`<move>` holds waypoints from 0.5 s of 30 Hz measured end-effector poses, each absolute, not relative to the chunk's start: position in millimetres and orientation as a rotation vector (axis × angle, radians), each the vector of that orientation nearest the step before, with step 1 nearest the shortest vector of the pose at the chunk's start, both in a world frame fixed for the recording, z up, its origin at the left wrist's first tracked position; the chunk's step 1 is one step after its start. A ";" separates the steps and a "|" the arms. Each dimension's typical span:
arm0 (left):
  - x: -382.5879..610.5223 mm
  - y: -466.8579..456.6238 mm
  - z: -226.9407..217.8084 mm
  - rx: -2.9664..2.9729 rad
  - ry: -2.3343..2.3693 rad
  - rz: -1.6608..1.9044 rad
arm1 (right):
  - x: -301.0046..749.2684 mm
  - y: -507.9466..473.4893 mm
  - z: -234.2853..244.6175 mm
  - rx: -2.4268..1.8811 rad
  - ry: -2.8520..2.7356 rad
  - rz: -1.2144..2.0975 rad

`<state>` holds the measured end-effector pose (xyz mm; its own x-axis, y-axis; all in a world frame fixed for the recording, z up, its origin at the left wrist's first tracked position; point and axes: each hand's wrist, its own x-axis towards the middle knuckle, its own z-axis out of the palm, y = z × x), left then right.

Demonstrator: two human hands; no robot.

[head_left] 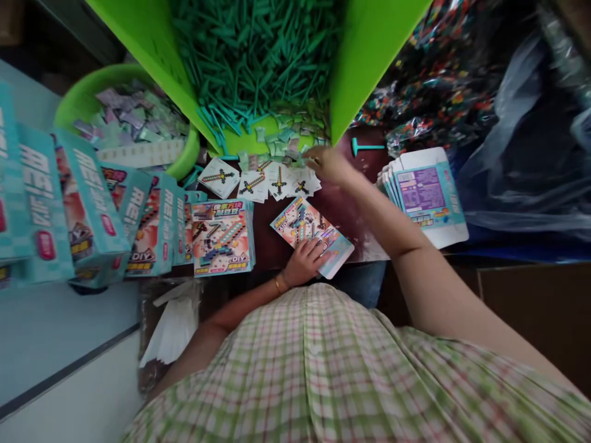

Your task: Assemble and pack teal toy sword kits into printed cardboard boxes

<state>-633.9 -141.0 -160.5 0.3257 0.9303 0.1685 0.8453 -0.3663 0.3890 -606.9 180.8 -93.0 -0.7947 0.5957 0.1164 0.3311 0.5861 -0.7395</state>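
Observation:
My left hand rests with fingers spread on a flat colourful toy box lying on the dark table near my body. My right hand reaches forward to the mouth of the green bin, its fingers curled at the pile of small packets and cards with sword pictures. What those fingers grip is hidden. The bin is full of teal plastic sticks.
A row of standing teal boxes runs along the left, ending at one box lying face up. A green basin of packets sits behind them. A stack of flattened cartons lies right, with bags of coloured pieces beyond. One teal stick lies loose.

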 end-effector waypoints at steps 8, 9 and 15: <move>-664.3 -146.7 -91.2 1.816 1.790 1.214 | -592.6 165.6 -205.1 -1.145 -2.414 0.842; -670.5 -144.2 -80.4 1.660 1.872 1.320 | -594.9 171.5 -207.6 -1.245 -2.354 0.784; -702.5 -129.4 -62.5 0.799 2.129 1.639 | -592.6 162.7 -209.5 -1.495 -2.340 0.634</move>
